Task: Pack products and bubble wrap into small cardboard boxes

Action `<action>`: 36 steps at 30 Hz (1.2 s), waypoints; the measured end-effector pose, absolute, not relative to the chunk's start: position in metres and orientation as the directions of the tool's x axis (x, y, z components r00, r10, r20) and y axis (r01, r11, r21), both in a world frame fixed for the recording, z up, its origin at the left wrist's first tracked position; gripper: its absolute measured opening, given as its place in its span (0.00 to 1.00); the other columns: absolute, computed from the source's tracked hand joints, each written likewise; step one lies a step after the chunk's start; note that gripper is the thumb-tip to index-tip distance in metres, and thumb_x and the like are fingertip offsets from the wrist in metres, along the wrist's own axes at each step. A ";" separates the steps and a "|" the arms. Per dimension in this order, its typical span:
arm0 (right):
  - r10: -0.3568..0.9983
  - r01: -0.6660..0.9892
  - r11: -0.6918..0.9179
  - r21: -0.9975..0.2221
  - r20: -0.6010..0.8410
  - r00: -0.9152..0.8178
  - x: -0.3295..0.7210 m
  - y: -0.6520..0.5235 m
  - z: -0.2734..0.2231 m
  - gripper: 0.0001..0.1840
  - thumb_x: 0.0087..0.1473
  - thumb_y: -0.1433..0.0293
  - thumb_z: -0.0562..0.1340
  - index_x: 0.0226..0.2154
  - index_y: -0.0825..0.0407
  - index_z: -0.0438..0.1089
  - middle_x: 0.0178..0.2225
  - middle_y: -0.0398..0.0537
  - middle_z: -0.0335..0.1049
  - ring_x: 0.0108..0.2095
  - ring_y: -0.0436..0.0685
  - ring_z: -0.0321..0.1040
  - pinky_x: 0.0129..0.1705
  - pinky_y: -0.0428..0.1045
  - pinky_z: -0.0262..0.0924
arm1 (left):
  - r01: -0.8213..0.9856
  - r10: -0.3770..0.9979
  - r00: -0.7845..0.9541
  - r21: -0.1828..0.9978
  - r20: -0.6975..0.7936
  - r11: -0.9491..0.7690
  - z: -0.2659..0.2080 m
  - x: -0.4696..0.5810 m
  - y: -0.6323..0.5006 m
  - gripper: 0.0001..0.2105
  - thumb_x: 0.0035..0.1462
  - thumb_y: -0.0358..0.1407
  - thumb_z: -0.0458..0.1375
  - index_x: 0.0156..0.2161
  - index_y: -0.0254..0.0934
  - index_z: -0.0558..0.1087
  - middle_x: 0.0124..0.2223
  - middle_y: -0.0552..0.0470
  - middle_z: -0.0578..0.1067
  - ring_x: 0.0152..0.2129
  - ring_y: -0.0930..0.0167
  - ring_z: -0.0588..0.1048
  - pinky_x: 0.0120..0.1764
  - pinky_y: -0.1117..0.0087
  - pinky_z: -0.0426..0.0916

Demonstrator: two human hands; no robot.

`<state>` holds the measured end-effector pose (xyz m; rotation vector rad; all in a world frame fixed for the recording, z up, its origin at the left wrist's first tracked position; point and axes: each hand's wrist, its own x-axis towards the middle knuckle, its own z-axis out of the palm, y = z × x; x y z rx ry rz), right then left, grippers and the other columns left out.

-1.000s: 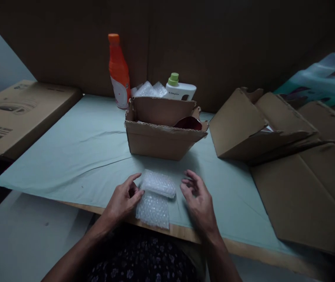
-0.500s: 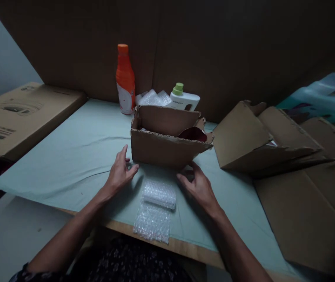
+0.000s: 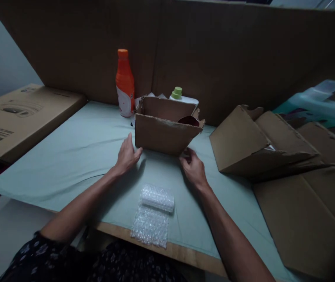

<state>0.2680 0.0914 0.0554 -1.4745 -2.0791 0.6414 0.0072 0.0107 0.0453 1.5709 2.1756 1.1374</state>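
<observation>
Head view of an open cardboard box (image 3: 163, 135) on a pale green cloth (image 3: 76, 150) over the counter (image 3: 192, 256), with a dark red object (image 3: 189, 120) showing above the front rim. At the lower left corner, left hand (image 3: 127, 156) with fingers extended and thumb set wide of them; at the lower right corner, right hand (image 3: 193, 166) with fingers bent narrowly, firmness of grip impossible to tell. Between the forearms and nearer the front edge, partly rolled bubble wrap (image 3: 152, 217). Behind the box, a white bottle (image 3: 185, 99); to its left, an upright orange bottle (image 3: 125, 84).
</observation>
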 end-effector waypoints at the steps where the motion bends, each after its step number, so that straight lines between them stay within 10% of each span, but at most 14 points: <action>1: 0.920 0.667 0.375 -0.644 0.170 -0.353 0.279 0.077 0.053 0.24 0.60 0.65 0.57 0.57 0.55 0.69 0.49 0.59 0.77 0.45 0.64 0.76 0.50 0.60 0.69 | 0.753 0.886 -0.348 0.655 0.307 0.069 0.039 0.012 -0.009 0.33 0.61 0.36 0.57 0.68 0.36 0.53 0.62 0.33 0.68 0.57 0.52 0.70 0.57 0.46 0.67; 9: 0.502 0.359 0.810 -0.463 0.232 -0.833 0.310 -0.019 0.044 0.34 0.56 0.76 0.58 0.65 0.49 0.62 0.64 0.59 0.65 0.61 0.65 0.64 0.57 0.62 0.65 | 0.906 0.945 0.076 0.374 0.317 -0.199 0.004 0.055 -0.144 0.30 0.65 0.31 0.50 0.70 0.39 0.50 0.65 0.39 0.68 0.64 0.55 0.64 0.63 0.44 0.62; 12: 0.615 0.407 0.701 -0.585 0.209 -0.760 0.285 -0.010 0.048 0.16 0.61 0.73 0.56 0.47 0.51 0.75 0.46 0.54 0.78 0.47 0.62 0.74 0.50 0.58 0.67 | 0.909 0.940 0.031 0.382 0.341 -0.168 0.000 0.059 -0.147 0.32 0.66 0.32 0.52 0.71 0.39 0.47 0.64 0.38 0.69 0.62 0.55 0.67 0.62 0.43 0.64; 15: 0.796 0.556 0.474 -0.683 0.061 -0.603 0.274 0.010 0.057 0.21 0.68 0.62 0.50 0.32 0.51 0.74 0.32 0.50 0.77 0.34 0.59 0.74 0.38 0.53 0.66 | 0.896 0.936 -0.025 0.423 0.351 -0.135 -0.002 0.056 -0.145 0.35 0.66 0.35 0.53 0.72 0.41 0.43 0.64 0.38 0.69 0.60 0.55 0.69 0.61 0.43 0.66; 20: 0.877 0.630 0.405 -0.662 0.086 -0.472 0.296 0.016 0.063 0.18 0.66 0.58 0.54 0.40 0.50 0.75 0.34 0.50 0.79 0.34 0.60 0.75 0.36 0.53 0.66 | 0.872 0.921 -0.063 0.470 0.385 -0.136 0.008 0.049 -0.150 0.33 0.66 0.35 0.53 0.72 0.43 0.46 0.63 0.38 0.69 0.59 0.55 0.70 0.57 0.46 0.71; 24: 0.640 0.406 0.735 -0.543 0.358 -0.680 0.297 -0.010 0.056 0.12 0.65 0.70 0.57 0.45 0.50 0.75 0.42 0.51 0.80 0.43 0.59 0.75 0.47 0.56 0.67 | 0.868 0.911 0.012 0.447 0.413 -0.215 0.030 0.064 -0.150 0.29 0.64 0.33 0.55 0.68 0.39 0.55 0.62 0.38 0.69 0.60 0.56 0.68 0.58 0.48 0.69; 28: 0.375 0.273 0.881 -0.387 0.218 -0.901 0.262 -0.010 0.049 0.14 0.65 0.74 0.55 0.46 0.48 0.75 0.44 0.47 0.79 0.44 0.57 0.73 0.46 0.55 0.67 | 0.813 0.929 0.248 0.463 0.274 -0.354 0.045 0.087 -0.148 0.12 0.63 0.30 0.56 0.50 0.37 0.72 0.49 0.42 0.76 0.48 0.59 0.73 0.51 0.54 0.72; 36: 0.741 0.669 0.671 -0.318 0.307 -0.597 0.249 0.067 0.047 0.26 0.64 0.67 0.55 0.64 0.51 0.63 0.65 0.58 0.62 0.62 0.70 0.60 0.59 0.67 0.60 | 0.781 0.936 0.254 0.520 0.243 -0.347 0.035 0.089 -0.154 0.04 0.61 0.30 0.57 0.39 0.37 0.74 0.43 0.45 0.76 0.43 0.60 0.71 0.45 0.55 0.71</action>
